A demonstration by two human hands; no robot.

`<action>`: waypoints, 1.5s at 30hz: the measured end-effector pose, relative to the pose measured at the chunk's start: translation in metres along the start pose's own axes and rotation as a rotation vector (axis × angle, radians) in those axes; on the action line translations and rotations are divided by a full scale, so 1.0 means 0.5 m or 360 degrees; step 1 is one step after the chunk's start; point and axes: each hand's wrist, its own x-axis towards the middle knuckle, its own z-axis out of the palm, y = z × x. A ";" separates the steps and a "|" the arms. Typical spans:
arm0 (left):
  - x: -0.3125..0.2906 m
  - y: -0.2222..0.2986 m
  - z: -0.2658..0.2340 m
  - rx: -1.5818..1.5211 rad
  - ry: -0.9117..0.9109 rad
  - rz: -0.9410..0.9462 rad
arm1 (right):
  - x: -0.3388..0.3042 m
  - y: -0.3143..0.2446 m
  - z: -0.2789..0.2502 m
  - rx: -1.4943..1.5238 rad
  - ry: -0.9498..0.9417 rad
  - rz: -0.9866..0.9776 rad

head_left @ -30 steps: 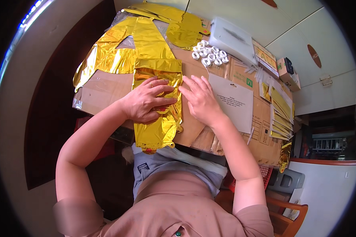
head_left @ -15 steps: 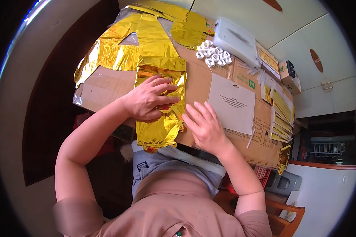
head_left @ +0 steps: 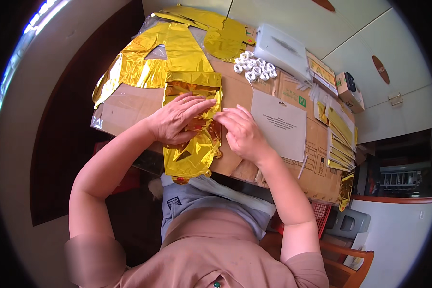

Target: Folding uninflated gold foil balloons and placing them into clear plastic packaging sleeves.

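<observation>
A shiny gold foil balloon (head_left: 189,161), flat and partly folded over, lies at the table's near edge with its lower end overhanging. My left hand (head_left: 177,120) rests flat on it, fingers stretched toward the right. At the foil's right edge, my right hand (head_left: 245,132) has its fingers bent together, tips pinching that edge; the exact grip is partly hidden. Beyond the folded part, a larger flat gold foil shape (head_left: 139,67) with a gap in it spreads to the far left.
Brown cardboard (head_left: 230,91) covers the table. Several white ribbon rolls (head_left: 257,67) sit by a translucent plastic box (head_left: 283,53). A grey printed card (head_left: 279,125) lies right of my hands. Farther right are packs of gold foil (head_left: 342,139) and a small carton (head_left: 349,91).
My right hand has moved slightly up, and its fingers have gone from stretched out to bent in at the foil's edge. My left hand has shifted a little across the foil.
</observation>
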 end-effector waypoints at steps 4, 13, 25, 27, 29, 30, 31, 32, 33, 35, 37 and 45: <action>-0.002 -0.002 -0.005 0.0068 -0.0012 0.0023 | 0.014 -0.011 0.003 -0.0050 -0.0063 -0.0060; -0.058 0.037 -0.053 0.0098 0.0569 -0.0030 | 0.005 -0.006 0.004 -0.0050 -0.0019 -0.0105; -0.258 0.169 0.004 0.0181 0.0856 -0.0684 | 0.051 0.019 -0.034 0.0384 -0.0086 0.0117; -0.280 0.186 0.020 0.0398 0.0867 -0.0563 | 0.079 0.050 -0.035 0.0458 0.0013 0.0176; -0.294 0.211 0.049 0.0271 0.0954 -0.0615 | 0.129 0.082 -0.038 0.0585 0.0066 0.0391; -0.303 0.225 0.077 0.0134 0.1057 -0.0703 | 0.161 0.097 -0.039 0.0652 0.0092 0.0489; -0.315 0.232 0.111 -0.0112 0.1191 -0.0849 | 0.193 0.112 -0.040 0.0647 -0.0025 0.0583; -0.318 0.238 0.140 -0.0612 0.1353 -0.1068 | 0.227 0.124 -0.041 0.0640 -0.0139 0.0676; -0.308 0.239 0.156 -0.1146 0.1514 -0.1246 | 0.256 0.135 -0.044 0.0630 -0.0251 0.0774; -0.283 0.234 0.174 -0.2183 0.1672 -0.1372 | 0.297 0.176 -0.019 0.0720 -0.0374 0.0829; -0.271 0.229 0.167 -0.2524 0.1565 -0.1418 | 0.329 0.204 0.009 0.0697 -0.0530 0.0811; -0.212 0.243 0.135 -0.2863 0.1334 -0.1677 | 0.383 0.173 0.001 0.0319 -0.1085 0.0714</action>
